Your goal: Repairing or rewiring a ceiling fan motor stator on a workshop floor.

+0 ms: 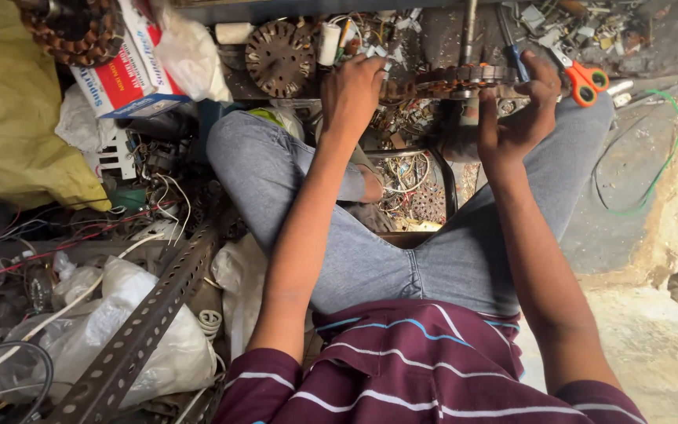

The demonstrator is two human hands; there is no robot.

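Soft daylight over my lap, dim at the far edge.

Light falls evenly on my jeans [402, 251] and forearms, with little glare. The clutter at upper left sinks into shadow. My view bows outward at the edges, and the corners look slightly soft.

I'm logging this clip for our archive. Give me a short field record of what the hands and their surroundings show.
left hand: fingers on the left edge of the wound metal ring
right hand: grips the ring's right edge
nearby: orange-handled scissors, round slotted disc
floor left: perforated angle bar, plastic bags
posture: seated cross-legged, grey jeans
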